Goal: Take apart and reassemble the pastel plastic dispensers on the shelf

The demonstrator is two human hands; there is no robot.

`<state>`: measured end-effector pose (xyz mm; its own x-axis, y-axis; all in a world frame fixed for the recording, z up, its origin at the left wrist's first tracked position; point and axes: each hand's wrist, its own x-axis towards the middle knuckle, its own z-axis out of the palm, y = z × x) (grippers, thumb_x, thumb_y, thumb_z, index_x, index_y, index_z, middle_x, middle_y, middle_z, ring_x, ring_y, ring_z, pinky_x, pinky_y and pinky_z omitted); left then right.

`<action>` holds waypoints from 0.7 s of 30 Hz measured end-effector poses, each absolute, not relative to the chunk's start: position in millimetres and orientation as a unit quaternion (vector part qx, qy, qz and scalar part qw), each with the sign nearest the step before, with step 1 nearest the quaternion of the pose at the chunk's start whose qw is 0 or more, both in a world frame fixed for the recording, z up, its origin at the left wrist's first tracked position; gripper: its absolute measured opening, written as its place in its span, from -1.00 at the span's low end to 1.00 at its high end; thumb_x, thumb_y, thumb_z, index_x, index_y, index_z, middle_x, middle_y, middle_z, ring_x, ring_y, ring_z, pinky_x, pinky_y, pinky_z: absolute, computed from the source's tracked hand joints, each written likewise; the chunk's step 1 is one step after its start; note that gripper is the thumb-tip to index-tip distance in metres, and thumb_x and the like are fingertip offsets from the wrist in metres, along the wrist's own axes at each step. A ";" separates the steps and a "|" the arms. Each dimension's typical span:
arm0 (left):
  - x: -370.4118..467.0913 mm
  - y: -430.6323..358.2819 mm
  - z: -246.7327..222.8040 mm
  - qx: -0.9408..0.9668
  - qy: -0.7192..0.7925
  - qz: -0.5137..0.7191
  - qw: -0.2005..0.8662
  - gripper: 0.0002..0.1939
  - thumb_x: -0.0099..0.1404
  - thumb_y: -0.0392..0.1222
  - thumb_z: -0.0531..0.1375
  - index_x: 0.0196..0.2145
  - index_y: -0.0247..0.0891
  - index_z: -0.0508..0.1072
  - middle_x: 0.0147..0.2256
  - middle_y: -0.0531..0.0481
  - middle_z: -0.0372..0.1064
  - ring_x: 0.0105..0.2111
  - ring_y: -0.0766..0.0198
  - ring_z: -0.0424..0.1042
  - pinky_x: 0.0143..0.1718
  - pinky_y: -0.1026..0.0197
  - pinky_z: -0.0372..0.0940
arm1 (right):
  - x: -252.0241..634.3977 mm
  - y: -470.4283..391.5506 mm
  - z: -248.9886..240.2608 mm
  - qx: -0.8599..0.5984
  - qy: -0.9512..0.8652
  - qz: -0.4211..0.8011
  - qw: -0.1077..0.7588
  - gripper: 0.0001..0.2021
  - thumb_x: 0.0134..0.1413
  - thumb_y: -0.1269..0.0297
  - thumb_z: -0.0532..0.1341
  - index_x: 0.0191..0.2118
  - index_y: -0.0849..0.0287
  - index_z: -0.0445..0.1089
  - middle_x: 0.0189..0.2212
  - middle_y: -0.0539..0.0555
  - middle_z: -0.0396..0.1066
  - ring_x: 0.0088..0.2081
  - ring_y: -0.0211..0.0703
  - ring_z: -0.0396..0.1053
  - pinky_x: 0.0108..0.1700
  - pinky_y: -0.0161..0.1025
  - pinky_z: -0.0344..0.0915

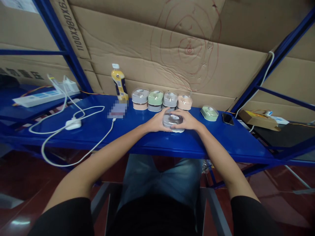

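A grey round-cornered box with a clear lid [174, 120] stands near the front middle of the blue table, with a pale layer showing under it. My left hand [158, 122] wraps its left side and my right hand [188, 120] its right side, fingers curled round the edges. Just behind my hands is a row of similar boxes stacked in pairs: a grey one [140, 96], a green one [155, 97], another grey one [170, 99] and a peach one [184, 102]. What lies under the peach box is partly hidden. One green box [209, 113] sits apart at the right.
The blue table [98, 126] bears a yellow drink bottle [119, 82], a blurred-out flat item [118, 109] on a cable, and a white adapter [73, 124]. A black phone [227, 119] lies right of the green box. Blue posts and cardboard stand behind.
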<state>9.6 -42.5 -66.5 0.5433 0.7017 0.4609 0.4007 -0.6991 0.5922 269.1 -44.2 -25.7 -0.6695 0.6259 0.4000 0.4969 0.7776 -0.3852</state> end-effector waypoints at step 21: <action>2.7 -38.5 -79.9 0.867 0.368 0.296 0.159 -0.17 0.38 0.14 0.35 0.43 -0.30 0.25 0.29 -0.41 0.44 0.29 -0.26 0.51 0.35 -0.27 0.41 | 327.9 -122.6 -28.6 -0.575 -0.811 0.003 0.108 -0.10 0.40 -0.34 0.21 0.60 0.12 0.08 0.21 0.46 0.43 0.17 0.48 0.54 0.19 0.23 0.47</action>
<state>2.7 -38.5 -79.9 0.5531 0.7329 0.3961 0.5445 -0.6779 0.4940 327.9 -122.6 -28.6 -0.3148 0.9335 0.1716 0.9324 0.3379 -0.1282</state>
